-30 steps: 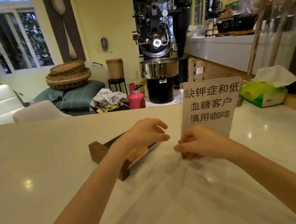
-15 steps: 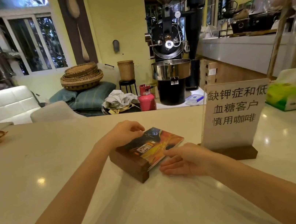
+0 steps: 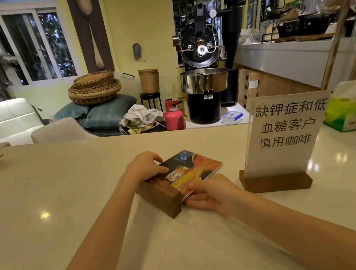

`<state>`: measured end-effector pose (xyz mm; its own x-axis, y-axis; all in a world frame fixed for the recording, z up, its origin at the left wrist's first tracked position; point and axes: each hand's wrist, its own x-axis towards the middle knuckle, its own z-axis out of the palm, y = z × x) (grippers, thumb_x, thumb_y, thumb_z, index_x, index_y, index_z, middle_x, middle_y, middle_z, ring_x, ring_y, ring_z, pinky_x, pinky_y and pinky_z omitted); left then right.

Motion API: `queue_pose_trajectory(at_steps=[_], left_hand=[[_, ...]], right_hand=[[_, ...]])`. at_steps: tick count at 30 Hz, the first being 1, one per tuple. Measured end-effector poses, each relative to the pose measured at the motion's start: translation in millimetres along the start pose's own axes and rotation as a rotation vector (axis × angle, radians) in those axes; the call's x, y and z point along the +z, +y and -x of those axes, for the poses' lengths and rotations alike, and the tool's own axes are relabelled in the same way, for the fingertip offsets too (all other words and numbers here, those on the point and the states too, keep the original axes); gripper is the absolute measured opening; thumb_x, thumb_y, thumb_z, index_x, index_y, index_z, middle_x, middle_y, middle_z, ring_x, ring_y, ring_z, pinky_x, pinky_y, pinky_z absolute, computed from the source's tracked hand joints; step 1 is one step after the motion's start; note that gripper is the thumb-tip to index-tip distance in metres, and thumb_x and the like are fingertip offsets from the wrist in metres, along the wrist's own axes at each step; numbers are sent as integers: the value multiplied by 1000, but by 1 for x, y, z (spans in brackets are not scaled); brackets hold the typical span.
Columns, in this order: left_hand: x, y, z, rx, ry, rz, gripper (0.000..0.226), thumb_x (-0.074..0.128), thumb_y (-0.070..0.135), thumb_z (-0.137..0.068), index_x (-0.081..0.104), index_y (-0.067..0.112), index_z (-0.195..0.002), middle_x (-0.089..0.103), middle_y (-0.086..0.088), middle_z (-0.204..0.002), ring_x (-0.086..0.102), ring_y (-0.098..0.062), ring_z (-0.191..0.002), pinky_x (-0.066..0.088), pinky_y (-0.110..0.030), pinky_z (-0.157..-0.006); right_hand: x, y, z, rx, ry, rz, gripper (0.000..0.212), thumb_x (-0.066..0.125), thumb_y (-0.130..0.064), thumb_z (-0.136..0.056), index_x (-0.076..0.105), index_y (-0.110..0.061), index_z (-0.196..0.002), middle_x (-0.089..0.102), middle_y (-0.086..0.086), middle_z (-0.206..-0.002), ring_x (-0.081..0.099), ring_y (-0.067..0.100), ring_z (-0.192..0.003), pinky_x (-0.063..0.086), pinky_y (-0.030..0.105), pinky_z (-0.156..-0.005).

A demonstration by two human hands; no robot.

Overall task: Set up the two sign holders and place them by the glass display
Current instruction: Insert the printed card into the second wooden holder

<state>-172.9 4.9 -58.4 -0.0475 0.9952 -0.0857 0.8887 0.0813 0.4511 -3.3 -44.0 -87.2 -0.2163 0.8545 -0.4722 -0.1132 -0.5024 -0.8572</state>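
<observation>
Fingers of your left hand (image 3: 145,166) and right hand (image 3: 213,193) clamp opposite edges of the flat-lying colourful sign holder with dark wooden base (image 3: 158,193) at frame centre, near the upright white-paper sign holder (image 3: 286,132) to its right, bare cream counter (image 3: 56,210) to its left.

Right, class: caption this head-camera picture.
Both hands grip the flat-lying colourful wooden-based sign holder beside the upright white one.

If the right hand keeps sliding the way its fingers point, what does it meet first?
The right hand points left along the counter, fingers already at the lying sign's near edge. Straight on it would likely meet that holder's wooden base first. Depth is hard to judge; the fingertips may already touch it.
</observation>
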Motion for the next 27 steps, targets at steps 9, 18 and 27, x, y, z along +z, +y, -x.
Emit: queue_pose_trajectory(at_steps=[9, 18, 27], left_hand=[[-4, -5, 0, -50, 41, 231, 50, 71, 24, -77, 57, 8, -122, 59, -14, -128, 55, -27, -113, 43, -31, -90], [-11, -4, 9, 40, 128, 463, 53, 72, 17, -76, 54, 10, -125, 59, -11, -129, 54, -21, -102, 43, -33, -86], [-5, 13, 13, 207, 216, 474, 68, 79, 16, -67, 49, 22, -128, 63, -9, -120, 63, -22, -95, 54, -38, -83]], right_hand=[[9, 3, 2, -127, 81, 110, 28, 60, -2, -84, 54, 3, -111, 66, 19, -114, 71, 27, -83, 60, 31, -65], [-4, -4, 18, -490, 126, 337, 19, 62, -9, -83, 46, -19, -86, 60, 16, -115, 68, 27, -91, 60, 27, -60], [-23, -11, 27, -772, 192, 554, 30, 57, -11, -87, 39, -21, -109, 62, -1, -84, 68, 21, -87, 61, 32, -71]])
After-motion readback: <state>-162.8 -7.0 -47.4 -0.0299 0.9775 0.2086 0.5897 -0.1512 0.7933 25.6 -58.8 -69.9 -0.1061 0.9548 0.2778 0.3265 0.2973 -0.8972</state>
